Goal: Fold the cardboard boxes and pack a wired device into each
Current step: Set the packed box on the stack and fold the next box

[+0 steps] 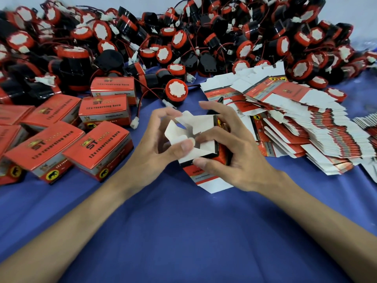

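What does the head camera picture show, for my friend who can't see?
A left hand and a right hand fold the white flaps of a red box above a blue cloth. Folded boxes lie left, flat ones are stacked right, and wired red-and-black devices heap behind.

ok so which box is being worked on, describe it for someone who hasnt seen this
On the blue cloth, look between the closed red boxes on the left and the fanned stack of flat cartons on the right. The box there is gripped by the left hand and the right hand. Unlike every neighbour, its white flaps stand open, half folded.
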